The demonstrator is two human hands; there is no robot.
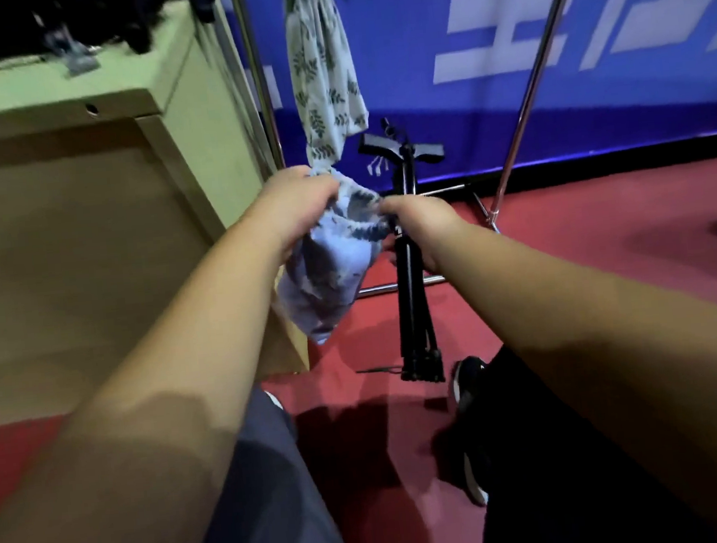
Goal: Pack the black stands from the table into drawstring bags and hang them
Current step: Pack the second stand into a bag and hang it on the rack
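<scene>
The left hand [297,202] and right hand [417,217] are each pinching a side of the blue drawstring bag [330,274], spreading its mouth, with the folded black stand [415,309] upright just behind the right hand, not yet bagged. Next, its feet likely need steering into the opening. Blur is hiding whether the right hand is also gripping the stand.

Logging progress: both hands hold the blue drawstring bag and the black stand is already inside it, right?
No. The head view shows the black stand outside the blue drawstring bag, upright beside it; left hand and right hand do hold the bag.
</scene>
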